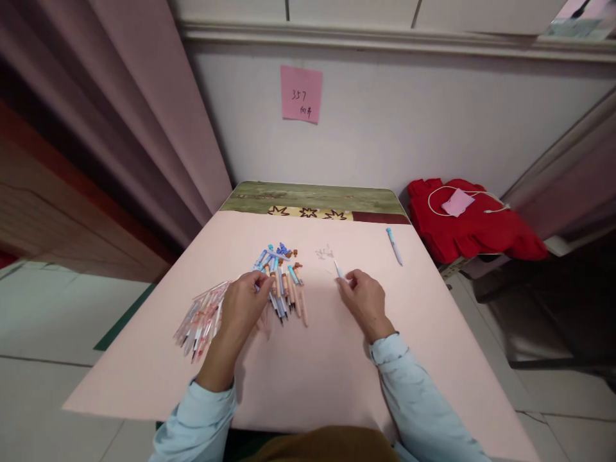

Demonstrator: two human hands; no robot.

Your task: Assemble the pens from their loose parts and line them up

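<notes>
A heap of blue and tan pens (283,282) lies in the middle of the pink table (317,366). My left hand (244,303) rests at the heap's left edge, fingers curled round a pen there. My right hand (364,298) pinches a thin white pen refill (338,269), its tip pointing up and left. A small cluster of tiny clear parts (326,253) sits just beyond that tip. To my left hand's left lies a pile of clear plastic pen wrappers (201,319).
A single blue-capped pen (394,246) lies apart at the table's far right. A red cloth (469,221) with a white cable and pink note sits on a seat to the right. A pink sticky note (301,94) hangs on the wall.
</notes>
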